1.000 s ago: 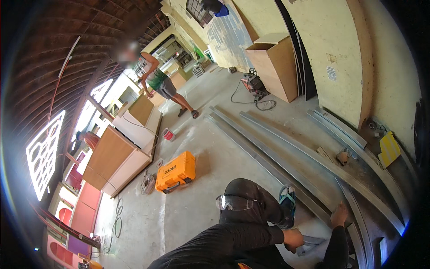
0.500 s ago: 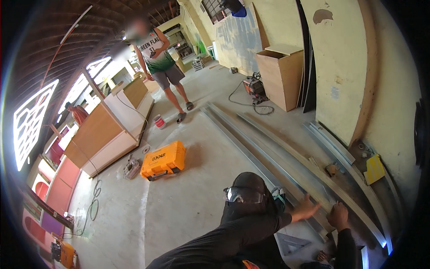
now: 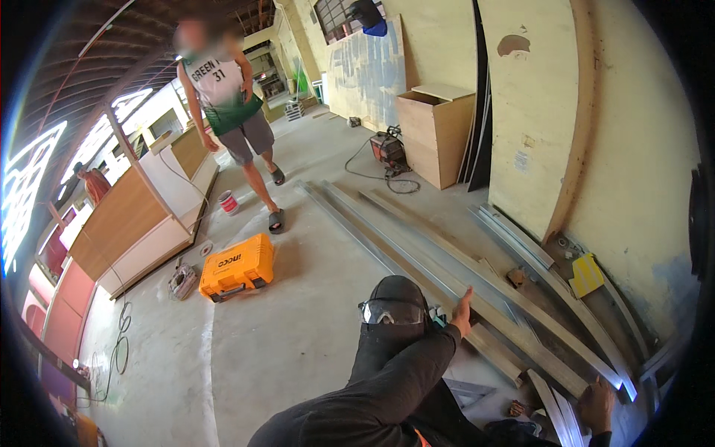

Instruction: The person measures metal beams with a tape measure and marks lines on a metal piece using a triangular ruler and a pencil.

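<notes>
Long grey metal channels (image 3: 439,279) lie side by side across the floor, running from the far middle toward the near right. My left hand (image 3: 462,313) is at the side of one channel, with its fingers stretched out. Close to a channel's near end (image 3: 573,382), my right hand (image 3: 596,406) has its fingers extended upward; part of it is in shadow. Beside my left sleeve are a black hood (image 3: 395,294) and clear goggles (image 3: 392,312). A teal object (image 3: 438,316), mostly hidden, shows behind the hood. A triangular square (image 3: 469,391) lies below the channels.
An orange tool case (image 3: 237,268) stands on the floor at left. A person (image 3: 223,97) in a sleeveless jersey walks beyond it, near a red-and-white can (image 3: 228,202). A red machine (image 3: 389,151) with a cable stands before a wooden box (image 3: 432,134). More metal lengths (image 3: 514,235) lie by the wall.
My right hand has shifted toward the near right, from a closed grip to stretched fingers. My left hand has turned upright against a channel. The person has stepped closer; the view has swung right.
</notes>
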### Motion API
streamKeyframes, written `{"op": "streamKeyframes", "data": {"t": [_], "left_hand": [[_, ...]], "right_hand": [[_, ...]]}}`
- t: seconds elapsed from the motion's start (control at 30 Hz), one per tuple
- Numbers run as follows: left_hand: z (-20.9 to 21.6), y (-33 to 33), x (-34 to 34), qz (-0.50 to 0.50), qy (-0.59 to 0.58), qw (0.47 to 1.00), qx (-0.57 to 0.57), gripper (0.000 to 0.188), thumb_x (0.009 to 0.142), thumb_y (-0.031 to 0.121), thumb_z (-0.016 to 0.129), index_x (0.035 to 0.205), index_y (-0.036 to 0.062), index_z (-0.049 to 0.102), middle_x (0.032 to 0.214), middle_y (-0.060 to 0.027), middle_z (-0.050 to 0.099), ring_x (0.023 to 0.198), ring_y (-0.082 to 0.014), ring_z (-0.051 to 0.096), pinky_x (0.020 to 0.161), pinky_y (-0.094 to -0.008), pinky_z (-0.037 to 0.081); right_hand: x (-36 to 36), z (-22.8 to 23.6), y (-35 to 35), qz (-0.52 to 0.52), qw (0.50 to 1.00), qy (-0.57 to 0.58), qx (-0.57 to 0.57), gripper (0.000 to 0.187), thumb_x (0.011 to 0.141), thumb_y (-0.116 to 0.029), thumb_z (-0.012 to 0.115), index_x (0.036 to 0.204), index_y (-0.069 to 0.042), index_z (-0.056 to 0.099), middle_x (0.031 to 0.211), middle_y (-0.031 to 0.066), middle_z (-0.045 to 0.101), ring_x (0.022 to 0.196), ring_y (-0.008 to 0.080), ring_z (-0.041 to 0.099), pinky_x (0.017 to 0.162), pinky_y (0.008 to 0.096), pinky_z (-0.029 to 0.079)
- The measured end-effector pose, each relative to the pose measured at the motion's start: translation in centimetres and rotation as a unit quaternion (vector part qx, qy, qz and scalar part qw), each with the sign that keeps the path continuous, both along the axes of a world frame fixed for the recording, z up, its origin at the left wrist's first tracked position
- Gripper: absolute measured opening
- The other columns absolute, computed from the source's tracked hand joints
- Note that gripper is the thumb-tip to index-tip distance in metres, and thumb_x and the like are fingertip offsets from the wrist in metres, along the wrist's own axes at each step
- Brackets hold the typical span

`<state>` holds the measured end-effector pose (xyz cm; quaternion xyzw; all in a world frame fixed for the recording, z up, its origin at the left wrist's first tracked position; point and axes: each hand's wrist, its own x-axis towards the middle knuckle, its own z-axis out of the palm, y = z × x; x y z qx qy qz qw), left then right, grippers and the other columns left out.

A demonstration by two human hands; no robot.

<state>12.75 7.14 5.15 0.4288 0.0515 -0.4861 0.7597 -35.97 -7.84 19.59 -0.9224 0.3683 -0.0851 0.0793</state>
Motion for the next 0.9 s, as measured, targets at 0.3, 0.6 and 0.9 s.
{"op": "streamKeyframes", "data": {"t": [0.3, 0.6, 0.9], "left_hand": [[-6.4, -1.8, -0.3, -0.027, -0.025, 0.999, 0.038, 0.051, 0.082, 0.036, 0.077, 0.123, 0.0080, 0.064, 0.142, -0.0042, 0.051, 0.139, -0.0230, 0.032, 0.117, -0.0466, 0.012], [-3.7, -1.6, -7.6, -0.095, 0.020, 0.978, 0.184, 0.025, 0.076, 0.036, 0.077, 0.083, 0.0131, 0.067, 0.088, 0.0023, 0.055, 0.073, -0.0129, 0.046, 0.056, -0.0347, 0.039], [-3.4, -1.5, -9.7, -0.163, -0.008, 0.967, 0.194, 0.034, 0.080, 0.047, 0.071, 0.103, 0.0217, 0.075, 0.112, 0.0065, 0.063, 0.106, -0.0126, 0.046, 0.092, -0.0350, 0.036]], "right_hand": [[-3.8, -3.5, 1.1, -0.007, 0.997, 0.078, -0.029, 0.022, 0.077, -0.019, 0.063, 0.093, -0.004, 0.066, 0.091, 0.0175, 0.063, 0.092, 0.0385, 0.060, 0.078, 0.0493, 0.049], [-8.2, 0.1, 1.2, 0.092, 0.972, 0.217, 0.018, 0.019, 0.084, -0.017, 0.054, 0.094, -0.012, 0.070, 0.096, 0.0166, 0.067, 0.092, 0.0389, 0.062, 0.081, 0.0500, 0.049], [-11.7, -3.7, 0.1, 0.078, 0.970, 0.228, -0.012, 0.028, 0.076, -0.007, 0.054, 0.099, -0.008, 0.069, 0.089, 0.0159, 0.066, 0.089, 0.0370, 0.063, 0.078, 0.0473, 0.050]]}}
